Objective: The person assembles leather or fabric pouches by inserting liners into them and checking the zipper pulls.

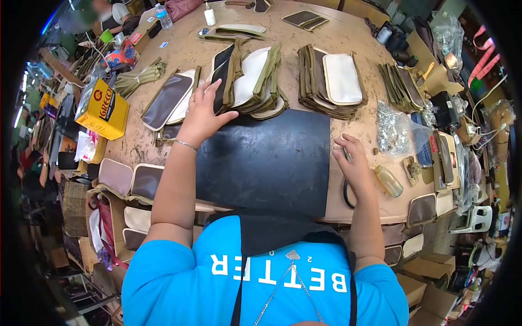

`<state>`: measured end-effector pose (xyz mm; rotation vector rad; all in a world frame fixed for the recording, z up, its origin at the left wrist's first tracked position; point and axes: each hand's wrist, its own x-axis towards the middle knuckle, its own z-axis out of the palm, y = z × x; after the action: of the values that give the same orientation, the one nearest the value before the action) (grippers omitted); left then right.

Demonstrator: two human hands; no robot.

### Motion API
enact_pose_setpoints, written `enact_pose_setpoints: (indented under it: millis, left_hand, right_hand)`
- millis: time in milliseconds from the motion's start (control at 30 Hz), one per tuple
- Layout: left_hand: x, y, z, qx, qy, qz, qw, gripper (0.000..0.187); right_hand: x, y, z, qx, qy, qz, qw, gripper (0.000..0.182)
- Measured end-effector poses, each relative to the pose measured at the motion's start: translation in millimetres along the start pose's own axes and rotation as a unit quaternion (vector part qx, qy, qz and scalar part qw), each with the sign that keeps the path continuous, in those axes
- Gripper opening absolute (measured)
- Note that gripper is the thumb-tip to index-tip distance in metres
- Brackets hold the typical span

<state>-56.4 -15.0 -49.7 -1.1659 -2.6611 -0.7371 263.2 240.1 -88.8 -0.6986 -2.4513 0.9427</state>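
Note:
My left hand point(202, 111) is open, its fingers spread over the edge of a stack of dark and white pouch pieces with olive-brown edging point(222, 73). Close beside it, to the right, stands another stack of white pieces with olive edges point(253, 73). My right hand point(354, 165) is at the right edge of a black mat point(261, 163), fingers loosely bent and thumb apart. Beneath it, a black loop point(347, 194), like a tool handle, shows partly; the rest is hidden. Dark and white panels point(171, 98) lie left of my left hand.
More stacked pieces point(342, 79) lie beyond the mat, with another bundle point(399, 84) farther right. A yellow GRECO can point(103, 111) stands left. At right are a plastic bag of small parts point(392, 130) and a bottle point(387, 181). A person point(113, 13) sits far left.

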Motion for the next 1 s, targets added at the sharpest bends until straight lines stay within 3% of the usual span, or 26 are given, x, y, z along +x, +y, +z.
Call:
enact_pose_setpoints:
  millis: [67, 100, 167, 200, 233, 267, 333, 433, 467, 500, 600, 633, 700, 733, 833, 867, 933, 1000]
  left_hand:
    - [1, -39, 4, 0.004, -0.057, 0.012, 0.998, 0.088]
    - [6, -53, -7, -0.058, -0.071, 0.003, 0.996, 0.083]
    - [24, -117, -6, 0.024, -0.030, -0.058, 0.998, 0.068]
    - [36, -163, -6, 0.076, -0.016, -0.115, 0.990, 0.068]
    - [32, -153, -28, 0.122, -0.003, -0.268, 0.956, 0.070]
    - [30, -185, -24, 0.168, 0.039, -0.326, 0.930, 0.070]
    - [21, -247, -25, 0.160, -0.056, -0.353, 0.920, 0.063]
    - [12, -252, -44, 0.025, -0.077, -0.340, 0.937, 0.051]
    - [9, -249, -40, -0.074, 0.000, -0.316, 0.946, 0.035]
    - [4, -235, -43, -0.115, 0.042, -0.258, 0.958, 0.031]
    - [-17, -123, -78, -0.194, 0.141, -0.098, 0.966, 0.020]
    - [-33, -72, -88, -0.191, 0.158, -0.061, 0.967, 0.017]
    - [-64, -6, -85, -0.302, 0.105, -0.111, 0.941, 0.016]
    - [-82, 23, -78, -0.196, 0.087, -0.085, 0.973, 0.013]
    - [-120, 78, -47, -0.149, -0.026, 0.148, 0.977, 0.021]
    - [-126, 89, -38, -0.189, -0.090, 0.174, 0.962, 0.026]
    - [-124, 95, -35, -0.245, -0.254, 0.201, 0.914, 0.041]
    - [-109, 84, -7, -0.421, -0.225, 0.135, 0.868, 0.047]
  right_hand:
    - [0, -12, 8, 0.009, -0.011, -0.022, 1.000, 0.033]
    - [-2, -18, 13, 0.015, -0.028, -0.034, 0.999, 0.033]
    - [-4, -34, 27, 0.029, -0.060, -0.060, 0.996, 0.032]
    - [-8, -42, 37, 0.052, -0.098, -0.048, 0.993, 0.035]
    - [-13, -49, 49, -0.010, -0.105, -0.081, 0.991, 0.036]
    - [-18, -54, 62, -0.072, -0.109, -0.113, 0.985, 0.037]
    - [-31, -60, 91, -0.149, -0.078, -0.147, 0.975, 0.039]
    - [-33, -68, 96, -0.147, -0.055, -0.128, 0.979, 0.038]
    - [-31, -68, 94, -0.130, -0.058, -0.120, 0.983, 0.037]
    - [-31, -65, 94, -0.115, -0.069, -0.114, 0.984, 0.037]
    - [-21, -58, 88, -0.095, -0.106, -0.121, 0.982, 0.040]
    - [-17, -66, 85, 0.056, -0.138, -0.064, 0.987, 0.042]
    - [-10, -92, 79, 0.350, -0.192, 0.051, 0.915, 0.047]
    - [-7, -97, 82, 0.416, -0.191, 0.028, 0.888, 0.057]
    - [-2, -136, 73, 0.528, -0.193, 0.054, 0.825, 0.065]
    - [-3, -147, 76, 0.505, -0.138, 0.072, 0.849, 0.066]
    - [-7, -122, 88, 0.448, -0.117, 0.044, 0.885, 0.064]
    - [-16, -110, 84, 0.415, -0.104, 0.052, 0.902, 0.062]
